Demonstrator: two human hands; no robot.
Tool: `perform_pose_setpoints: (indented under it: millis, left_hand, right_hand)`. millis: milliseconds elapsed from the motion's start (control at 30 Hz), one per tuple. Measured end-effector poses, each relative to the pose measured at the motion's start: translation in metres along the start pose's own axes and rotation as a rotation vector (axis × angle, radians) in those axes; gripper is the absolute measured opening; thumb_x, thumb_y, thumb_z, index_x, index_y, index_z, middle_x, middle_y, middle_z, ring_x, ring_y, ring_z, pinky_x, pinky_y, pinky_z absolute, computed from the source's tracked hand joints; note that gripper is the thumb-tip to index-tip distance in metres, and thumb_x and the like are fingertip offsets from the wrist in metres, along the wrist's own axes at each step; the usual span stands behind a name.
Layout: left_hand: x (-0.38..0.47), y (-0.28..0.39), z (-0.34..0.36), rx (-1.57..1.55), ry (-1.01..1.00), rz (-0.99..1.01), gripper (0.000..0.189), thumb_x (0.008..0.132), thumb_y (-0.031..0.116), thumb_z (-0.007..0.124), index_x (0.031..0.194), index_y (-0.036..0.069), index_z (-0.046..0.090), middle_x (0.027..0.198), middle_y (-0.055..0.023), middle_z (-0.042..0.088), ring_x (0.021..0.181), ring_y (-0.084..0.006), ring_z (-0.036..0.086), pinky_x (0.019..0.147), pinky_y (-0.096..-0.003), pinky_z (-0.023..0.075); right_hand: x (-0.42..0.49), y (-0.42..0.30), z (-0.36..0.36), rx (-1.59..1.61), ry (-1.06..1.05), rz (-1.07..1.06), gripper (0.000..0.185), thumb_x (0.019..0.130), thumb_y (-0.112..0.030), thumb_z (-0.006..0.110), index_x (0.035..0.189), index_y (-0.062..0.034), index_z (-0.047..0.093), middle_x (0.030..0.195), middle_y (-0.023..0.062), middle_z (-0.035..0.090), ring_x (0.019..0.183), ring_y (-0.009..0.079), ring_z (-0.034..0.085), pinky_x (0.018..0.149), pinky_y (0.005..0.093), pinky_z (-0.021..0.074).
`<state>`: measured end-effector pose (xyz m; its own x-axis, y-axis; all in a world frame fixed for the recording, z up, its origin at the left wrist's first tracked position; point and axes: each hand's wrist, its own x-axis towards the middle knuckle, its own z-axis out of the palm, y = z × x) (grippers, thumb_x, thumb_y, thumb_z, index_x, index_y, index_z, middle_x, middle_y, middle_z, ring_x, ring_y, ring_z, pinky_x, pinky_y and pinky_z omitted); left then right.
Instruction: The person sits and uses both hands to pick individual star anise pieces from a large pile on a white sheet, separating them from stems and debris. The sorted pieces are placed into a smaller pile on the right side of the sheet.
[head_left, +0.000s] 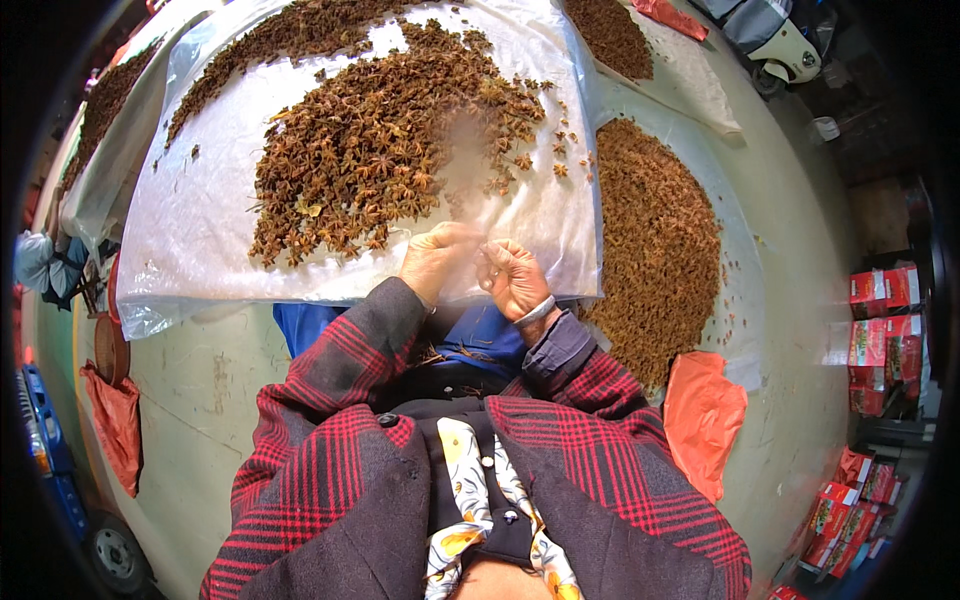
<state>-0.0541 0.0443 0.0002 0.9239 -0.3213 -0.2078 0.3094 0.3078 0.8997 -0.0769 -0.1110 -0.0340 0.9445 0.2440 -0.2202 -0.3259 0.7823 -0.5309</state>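
Note:
My left hand (433, 259) and my right hand (514, 279) meet over the near edge of a plastic-covered white sheet (202, 240). Their thumbs and fingertips are drawn together and nearly touch. A hazy smear blurs the fingertips, so whether a small piece sits between them cannot be told. Just beyond my left hand spreads a heap of dried star anise (352, 157), brown and loosely piled. Several loose star anise pods (560, 170) lie scattered at its right side. Stem bits (469, 352) rest on the blue cloth (487, 334) over my lap.
A wide brown pile (652, 247) covers a floor sheet on the right, with an orange-red sack (705, 420) beside it. Another red sack (116, 420) hangs at left near a blue vehicle (52, 450). Red printed boxes (885, 337) stand far right; a scooter (784, 45) is parked behind.

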Motion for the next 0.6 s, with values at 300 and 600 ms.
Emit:
perform_pose_setpoints:
  millis: [300, 600]
  left_hand:
    - [-0.001, 0.026, 0.01, -0.398, -0.312, -0.166, 0.024, 0.09, 0.02, 0.059, 0.076, 0.002, 0.054, 0.077, -0.0078, 0.055, 0.047, -0.0067, 0.044, 0.038, -0.0185, 0.033]
    - [0.006, 0.049, -0.006, 0.136, -0.619, -0.315, 0.017, 0.092, 0.017, 0.057, 0.089, 0.001, 0.064, 0.071, -0.0074, 0.064, 0.056, -0.0155, 0.063, 0.049, -0.0286, 0.0524]
  right_hand:
    - [-0.012, -0.018, 0.02, 0.197, -0.151, 0.087, 0.009, 0.092, -0.014, 0.057, 0.091, -0.0047, 0.059, 0.08, 0.0052, 0.061, 0.063, 0.0091, 0.059, 0.048, 0.0184, 0.0474]
    - [0.004, -0.074, -0.05, 0.186, 0.157, -0.208, 0.008, 0.093, -0.015, 0.054, 0.091, -0.0081, 0.056, 0.068, 0.0012, 0.053, 0.049, 0.0103, 0.052, 0.038, 0.0208, 0.0393]
